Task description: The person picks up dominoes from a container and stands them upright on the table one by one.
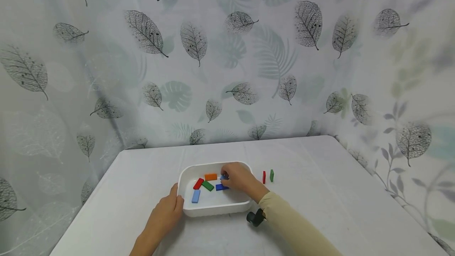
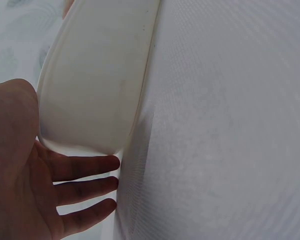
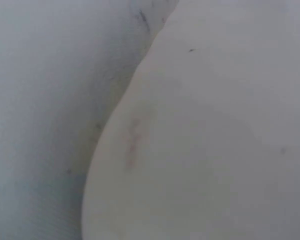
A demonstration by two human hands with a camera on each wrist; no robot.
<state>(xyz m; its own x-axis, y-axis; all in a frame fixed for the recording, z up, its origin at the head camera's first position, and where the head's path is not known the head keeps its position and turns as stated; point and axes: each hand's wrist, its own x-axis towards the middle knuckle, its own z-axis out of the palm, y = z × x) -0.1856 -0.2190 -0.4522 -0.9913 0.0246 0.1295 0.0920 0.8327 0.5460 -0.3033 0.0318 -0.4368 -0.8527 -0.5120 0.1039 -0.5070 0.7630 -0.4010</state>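
Tray (image 1: 215, 211) is set apart from table's (image 1: 305, 177) far edge — blue block (image 1: 223, 177) pinched by right hand (image 1: 239, 176), left hand (image 1: 166, 211) straight-fingered, blocks (image 1: 207, 185) between.

The right hand (image 1: 239, 176) hides most of the blue block (image 1: 223, 177) pinched in its fingers; whether its thumb touches the navy block (image 1: 221, 187) just below is too small to tell. It also covers part of the tray (image 1: 213, 211) beneath it. Under its wrist, a black object (image 1: 254, 218) sits partly behind the sleeve (image 1: 295, 220), cut off by the bottom edge, as is the left forearm (image 1: 145, 241). The right wrist view's pale surface (image 3: 200, 150) is too blurred to identify.
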